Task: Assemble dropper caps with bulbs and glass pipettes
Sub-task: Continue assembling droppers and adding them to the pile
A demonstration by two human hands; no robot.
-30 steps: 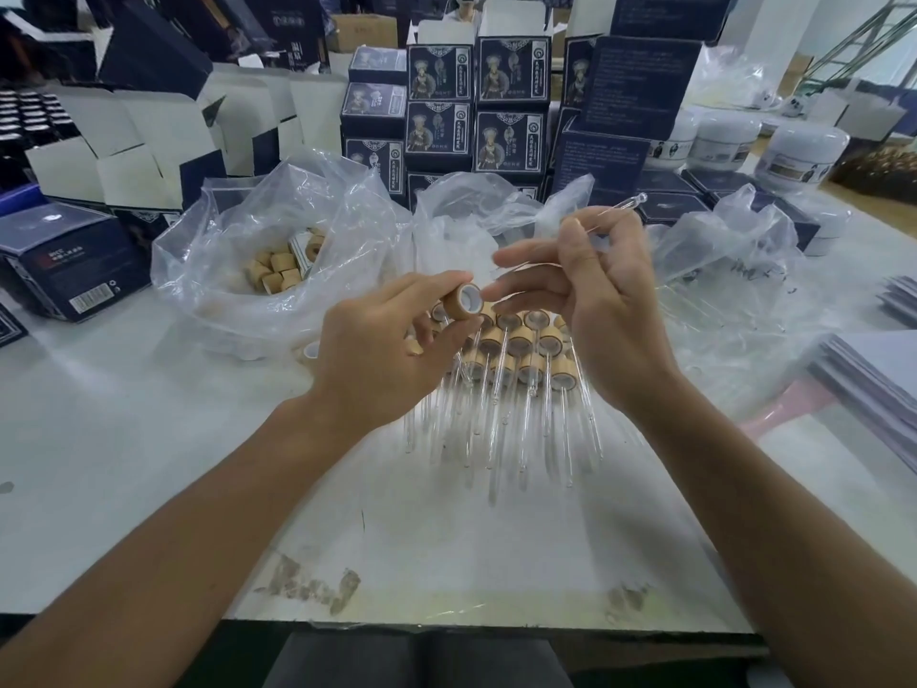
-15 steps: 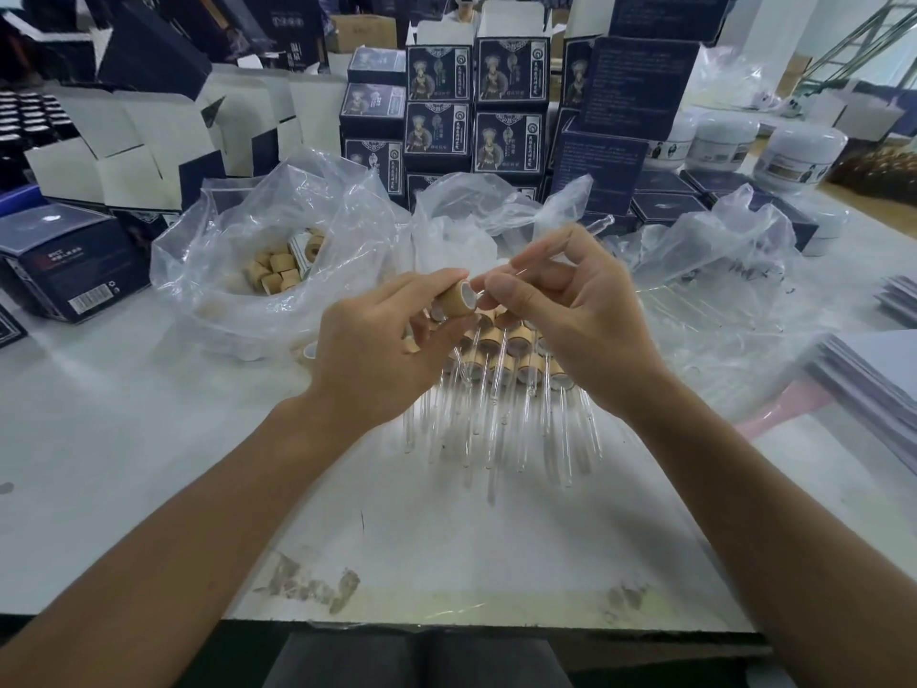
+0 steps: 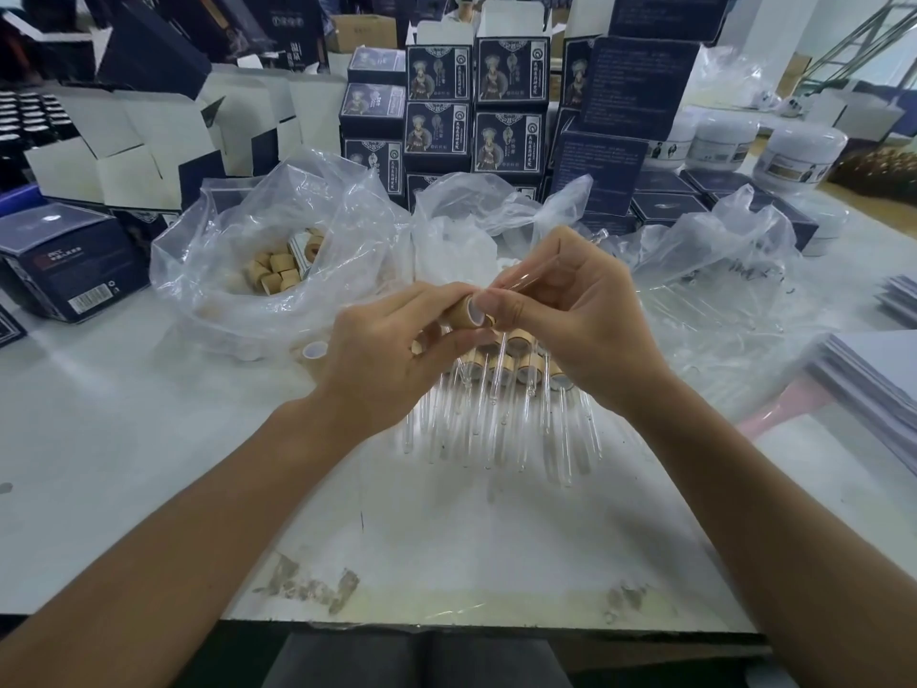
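Note:
My left hand (image 3: 384, 357) grips a tan dropper cap (image 3: 466, 311) with its white-lined opening turned to the right. My right hand (image 3: 578, 317) pinches a clear glass pipette (image 3: 533, 271), whose near end meets the cap's opening while the far tip sticks out up and to the right. Just below both hands, a pile of finished droppers (image 3: 501, 389) lies on the table, tan caps at the back and glass tubes pointing toward me.
A clear bag of loose tan caps (image 3: 278, 270) sits to the left, a bag of white parts (image 3: 461, 240) behind the hands, a bag of glass pipettes (image 3: 709, 295) to the right. Dark blue boxes (image 3: 476, 116) and white jars (image 3: 804, 156) line the back. Paper stack (image 3: 873, 369) at right.
My right hand has come down and left, bringing the pipette's end from above the cap to the cap's opening. The left hand has tilted the cap slightly toward it.

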